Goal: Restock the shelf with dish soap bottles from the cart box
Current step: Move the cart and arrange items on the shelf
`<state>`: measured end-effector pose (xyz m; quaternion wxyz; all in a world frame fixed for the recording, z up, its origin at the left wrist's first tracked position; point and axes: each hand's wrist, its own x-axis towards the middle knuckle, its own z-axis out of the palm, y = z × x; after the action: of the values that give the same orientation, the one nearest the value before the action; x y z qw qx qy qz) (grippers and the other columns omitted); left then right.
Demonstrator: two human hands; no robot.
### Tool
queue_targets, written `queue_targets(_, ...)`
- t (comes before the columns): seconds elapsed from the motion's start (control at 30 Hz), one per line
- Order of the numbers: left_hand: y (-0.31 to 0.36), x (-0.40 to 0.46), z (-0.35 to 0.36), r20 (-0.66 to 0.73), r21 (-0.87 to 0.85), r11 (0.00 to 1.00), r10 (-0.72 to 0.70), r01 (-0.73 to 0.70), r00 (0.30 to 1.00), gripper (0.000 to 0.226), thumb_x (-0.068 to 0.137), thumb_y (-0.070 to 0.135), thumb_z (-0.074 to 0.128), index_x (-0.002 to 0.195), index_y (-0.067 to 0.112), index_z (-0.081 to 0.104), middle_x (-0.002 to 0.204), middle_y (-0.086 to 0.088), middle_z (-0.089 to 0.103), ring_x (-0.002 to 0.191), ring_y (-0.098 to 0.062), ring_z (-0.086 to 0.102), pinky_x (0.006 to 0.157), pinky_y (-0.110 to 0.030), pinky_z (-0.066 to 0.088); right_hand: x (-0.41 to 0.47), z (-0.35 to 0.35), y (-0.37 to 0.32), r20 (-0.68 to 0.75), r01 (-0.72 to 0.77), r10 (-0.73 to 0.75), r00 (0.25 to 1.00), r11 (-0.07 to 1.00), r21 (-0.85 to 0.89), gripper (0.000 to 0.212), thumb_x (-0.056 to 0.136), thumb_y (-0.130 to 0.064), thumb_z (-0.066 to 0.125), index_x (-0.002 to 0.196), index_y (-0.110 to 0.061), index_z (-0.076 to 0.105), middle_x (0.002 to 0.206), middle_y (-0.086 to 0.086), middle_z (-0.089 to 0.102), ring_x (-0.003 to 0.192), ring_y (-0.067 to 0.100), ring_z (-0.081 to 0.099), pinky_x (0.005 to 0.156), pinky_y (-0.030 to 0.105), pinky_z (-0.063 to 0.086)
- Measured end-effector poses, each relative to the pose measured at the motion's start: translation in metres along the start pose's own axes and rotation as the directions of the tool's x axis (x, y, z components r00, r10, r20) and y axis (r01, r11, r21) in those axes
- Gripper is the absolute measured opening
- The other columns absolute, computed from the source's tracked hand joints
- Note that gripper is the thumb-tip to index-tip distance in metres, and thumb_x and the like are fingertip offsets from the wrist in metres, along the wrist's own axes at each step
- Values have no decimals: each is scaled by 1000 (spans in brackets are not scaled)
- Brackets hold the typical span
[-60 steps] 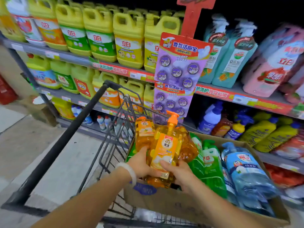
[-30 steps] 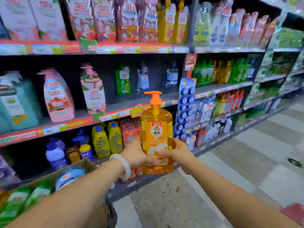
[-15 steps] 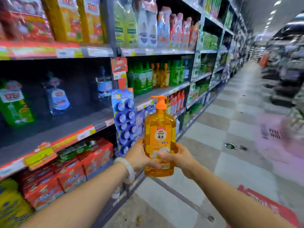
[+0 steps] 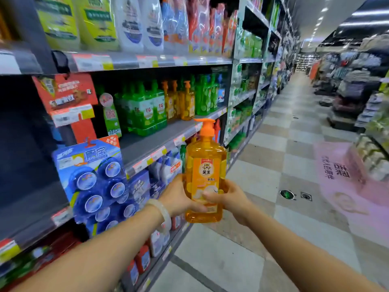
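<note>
Closer now to the shelf (image 4: 160, 142), your left hand (image 4: 179, 197) and right hand (image 4: 229, 197) both grip the orange dish soap bottle (image 4: 205, 175) (upright, pump on top).

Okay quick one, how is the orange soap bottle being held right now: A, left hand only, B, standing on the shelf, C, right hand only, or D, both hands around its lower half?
D: the left hand and right hand both grip the lower half of the orange soap bottle.
</note>
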<state>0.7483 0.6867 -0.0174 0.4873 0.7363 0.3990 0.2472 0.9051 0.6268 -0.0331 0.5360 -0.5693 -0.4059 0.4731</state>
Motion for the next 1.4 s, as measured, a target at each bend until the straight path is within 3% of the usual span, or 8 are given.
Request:
queue_targets(0.13,16,89,-1,-62,-9,1000,9,-10,998,59,58,3,86,88,36,48,87,22,60,84,1,61,71,-19,48,98,-35,-17,67,31,-30,997,999,-14,35,73,-5,76,97,-22,58,94,-5,70,86,12,68,71,27,55)
queue_targets(0.27,25,175,-11,-165,-3,1000,-24,23,986,71,52,11,91,105,28,47,100,12,62,99,-13,62,91,-37,51,189,-63,-44,119,34,-30,992,999,-26,40,72,-4,77,104,-17,59,101,1,70,93,20,67,79,35,55)
queue_targets(0.43,24,258,-25,-282,17,999,-30,36,959,74,55,6,89,107,27,41,93,17,56,89,-4,58,75,-16,47,288,-77,-54,196,66,-49,979,995,-79,55,68,-10,82,116,-12,57,107,4,70,98,23,68,85,41,55)
queue_targets(0.67,-8,392,-52,-353,11,997,-63,71,933,99,35,27,93,122,19,46,116,3,64,107,-16,62,94,-43,51,422,-86,-59,236,84,-64,970,994,-72,43,72,-4,78,106,-17,55,101,1,68,89,14,66,67,22,54)
queue_targets(0.8,-14,466,-81,-431,-12,998,-63,64,900,92,42,15,94,116,25,39,116,3,60,110,-18,58,96,-40,49,506,-85,-77,264,80,-61,963,995,-65,48,72,-5,78,112,-12,52,101,2,68,89,16,66,71,27,57)
queue_targets(0.97,-20,525,-108,-529,26,992,-92,125,844,108,35,31,95,127,21,39,120,4,56,113,-17,55,98,-42,48,590,-79,-83,368,120,-86,926,990,-68,51,73,-6,77,117,-17,54,105,-1,70,99,19,67,89,39,54)
queue_targets(1.17,-43,558,-121,-608,31,981,-133,191,783,95,43,20,94,123,23,42,113,7,58,107,-12,55,93,-32,46,649,-60,-67,515,139,-65,855,985,-107,68,65,-24,81,125,-20,49,115,-3,67,107,15,64,93,33,53)
queue_targets(1.4,-56,579,-115,-735,-63,964,-219,258,642,92,42,20,94,118,23,43,108,5,63,102,-13,61,84,-26,48,687,-52,-60,612,282,-125,781,945,-167,59,73,-17,79,121,-25,46,106,-11,62,94,-4,58,77,10,50)
